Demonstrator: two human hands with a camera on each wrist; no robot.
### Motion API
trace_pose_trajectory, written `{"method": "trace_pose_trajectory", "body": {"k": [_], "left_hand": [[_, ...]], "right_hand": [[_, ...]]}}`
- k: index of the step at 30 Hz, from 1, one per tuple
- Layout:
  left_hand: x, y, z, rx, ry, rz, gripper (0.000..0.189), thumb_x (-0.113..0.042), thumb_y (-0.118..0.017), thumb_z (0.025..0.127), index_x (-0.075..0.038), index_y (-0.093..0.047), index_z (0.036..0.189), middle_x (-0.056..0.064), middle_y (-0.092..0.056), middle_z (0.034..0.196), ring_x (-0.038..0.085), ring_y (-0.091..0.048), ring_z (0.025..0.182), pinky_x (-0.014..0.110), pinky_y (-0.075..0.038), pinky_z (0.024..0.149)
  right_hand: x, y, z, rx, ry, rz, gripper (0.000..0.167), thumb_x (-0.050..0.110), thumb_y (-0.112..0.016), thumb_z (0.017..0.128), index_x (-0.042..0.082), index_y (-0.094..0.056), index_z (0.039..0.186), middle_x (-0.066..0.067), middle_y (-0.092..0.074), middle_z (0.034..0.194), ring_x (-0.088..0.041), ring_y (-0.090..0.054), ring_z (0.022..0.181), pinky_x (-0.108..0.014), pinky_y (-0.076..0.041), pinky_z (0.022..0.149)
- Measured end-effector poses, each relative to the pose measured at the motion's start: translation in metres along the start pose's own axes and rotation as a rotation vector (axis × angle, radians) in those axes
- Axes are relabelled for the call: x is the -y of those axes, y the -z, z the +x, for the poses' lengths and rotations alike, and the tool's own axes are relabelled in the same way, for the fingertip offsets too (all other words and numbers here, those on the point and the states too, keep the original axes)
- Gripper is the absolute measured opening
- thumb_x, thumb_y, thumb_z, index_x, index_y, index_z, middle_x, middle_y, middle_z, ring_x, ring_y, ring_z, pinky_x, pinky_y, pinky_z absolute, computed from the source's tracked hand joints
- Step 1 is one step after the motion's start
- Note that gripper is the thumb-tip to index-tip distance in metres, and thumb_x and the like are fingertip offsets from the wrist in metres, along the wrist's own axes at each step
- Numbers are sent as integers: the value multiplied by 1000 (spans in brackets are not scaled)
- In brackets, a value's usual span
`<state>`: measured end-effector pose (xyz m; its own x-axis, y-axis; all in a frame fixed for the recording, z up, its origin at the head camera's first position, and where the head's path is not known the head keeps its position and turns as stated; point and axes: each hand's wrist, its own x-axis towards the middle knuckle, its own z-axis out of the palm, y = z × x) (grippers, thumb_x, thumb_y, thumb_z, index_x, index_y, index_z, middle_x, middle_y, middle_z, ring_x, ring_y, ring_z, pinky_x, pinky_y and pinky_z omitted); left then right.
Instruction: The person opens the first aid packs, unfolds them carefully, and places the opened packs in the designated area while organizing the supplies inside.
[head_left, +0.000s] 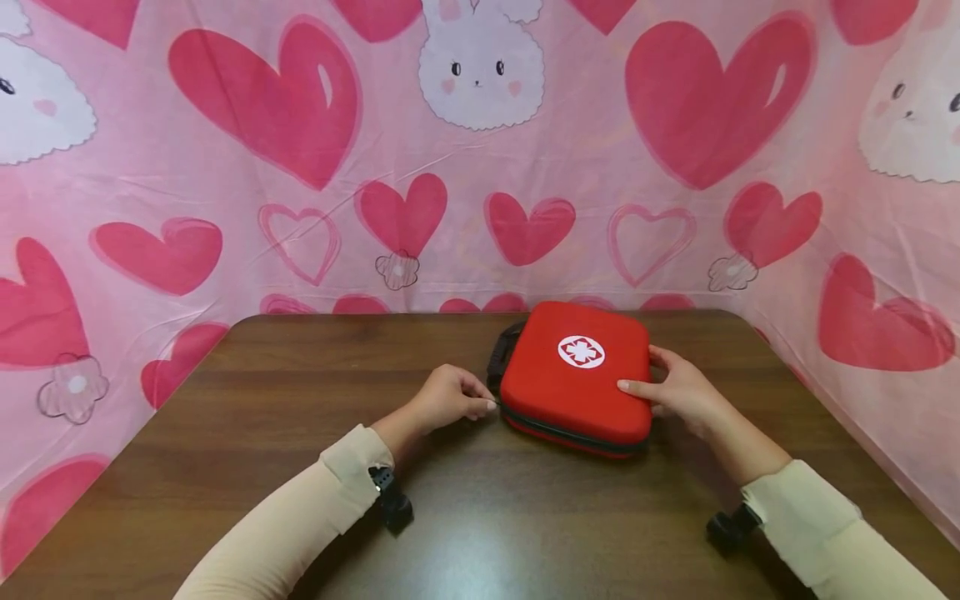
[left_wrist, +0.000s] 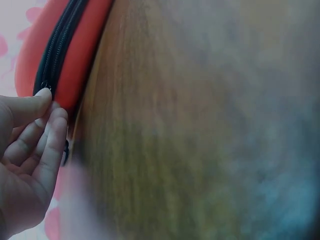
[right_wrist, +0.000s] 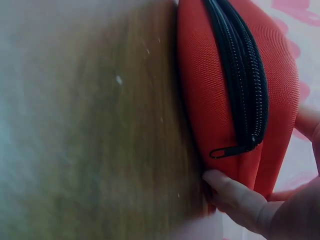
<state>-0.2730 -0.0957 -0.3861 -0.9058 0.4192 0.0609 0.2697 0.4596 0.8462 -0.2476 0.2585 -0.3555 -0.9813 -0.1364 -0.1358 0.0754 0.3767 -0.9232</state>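
Observation:
A red first-aid case [head_left: 558, 396] with a white cross emblem [head_left: 581, 352] lies on the table, its black handle [head_left: 498, 358] to the left. My left hand [head_left: 453, 396] pinches a zipper pull at the case's near left corner; the fingertips mostly hide it. The black zipper [left_wrist: 62, 37] runs on from there along the side. At the right end, my right hand [head_left: 686, 396] grips the case, thumb on top and fingers at the side and beneath. Close to those fingers a second zipper pull [right_wrist: 227, 151] hangs loose.
The brown wooden table [head_left: 315, 367] reaches back to a pink cloth [head_left: 465, 150] printed with hearts and rabbits, which also hangs at both sides. A dark wrist camera [head_left: 393, 504] is strapped to the left wrist, another [head_left: 727, 529] to the right.

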Motion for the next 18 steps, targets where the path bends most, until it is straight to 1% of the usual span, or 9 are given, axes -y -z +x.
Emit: {"method": "trace_pose_trajectory", "body": {"k": [3,9,11,18], "left_hand": [[-2,-1,-2,-2,-6,12,4,-7,-80,80,-4,-77,80,1,-69,67,12,-63,56,30,-57,56],[-4,0,1,-25,-19,39,4,-8,-81,79,-5,-77,78,-1,-68,63,11,-61,54,30,-56,54],[-3,1,2,-35,-13,39,4,-9,-81,79,-6,-77,78,-2,-68,63,10,-61,54,29,-56,54],[2,5,10,-113,-28,47,6,-9,-80,80,-4,-77,79,3,-69,65,14,-65,55,29,-55,52]], "right_hand": [[-1,4,3,31,6,29,96,23,-72,89,-5,-6,153,-33,-23,151,-21,-64,92,-42,-58,77],[-1,7,4,66,13,23,96,23,-72,90,-3,-5,154,-34,-23,152,-27,-62,103,-42,-57,79],[-1,7,3,70,12,20,96,23,-72,90,-3,-5,154,-34,-22,152,-28,-61,104,-41,-57,80],[-2,7,4,84,15,15,95,22,-71,90,-3,-6,154,-35,-23,151,-27,-62,101,-41,-58,79]]}}
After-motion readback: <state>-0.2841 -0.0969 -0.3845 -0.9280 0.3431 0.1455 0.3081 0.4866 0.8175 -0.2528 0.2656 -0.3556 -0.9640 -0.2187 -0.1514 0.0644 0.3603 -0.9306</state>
